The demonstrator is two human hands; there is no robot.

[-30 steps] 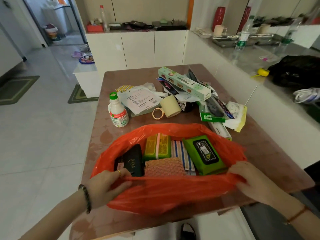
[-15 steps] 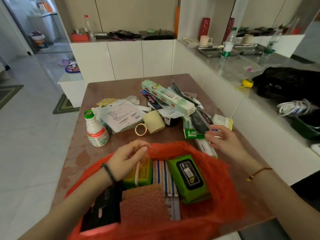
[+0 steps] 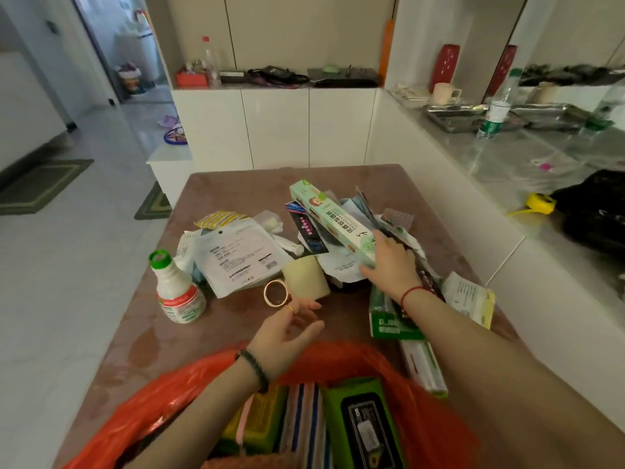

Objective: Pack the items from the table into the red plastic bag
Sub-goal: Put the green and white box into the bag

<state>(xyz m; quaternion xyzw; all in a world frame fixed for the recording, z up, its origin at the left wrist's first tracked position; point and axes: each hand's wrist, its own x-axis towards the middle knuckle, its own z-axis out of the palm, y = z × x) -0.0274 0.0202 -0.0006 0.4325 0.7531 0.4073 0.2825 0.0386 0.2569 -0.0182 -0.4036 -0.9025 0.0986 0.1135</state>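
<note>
The red plastic bag [image 3: 162, 394] lies open at the table's near edge, holding a green wipes pack [image 3: 367, 424], a striped item and a yellow-green pack. My right hand [image 3: 389, 262] rests on the near end of a long pale-green box [image 3: 331, 220] atop the pile of packets; whether it grips the box is unclear. My left hand [image 3: 287, 328] hovers open over the table, just beyond the bag, near a gold ring-shaped object [image 3: 276, 293] and a cream tape roll [image 3: 306, 277].
A white bottle with a green cap [image 3: 176, 289] stands at the left of the brown table [image 3: 233, 184]. White paper packets [image 3: 236, 255] lie behind it. A green-and-white pack [image 3: 389, 319] and a yellow-edged packet [image 3: 470, 296] lie right. A white counter wall runs along the right.
Both hands let go of the bag's rim and reached forward. The right hand went from the green pack up onto the long pale-green box; the left moved toward the tape roll.
</note>
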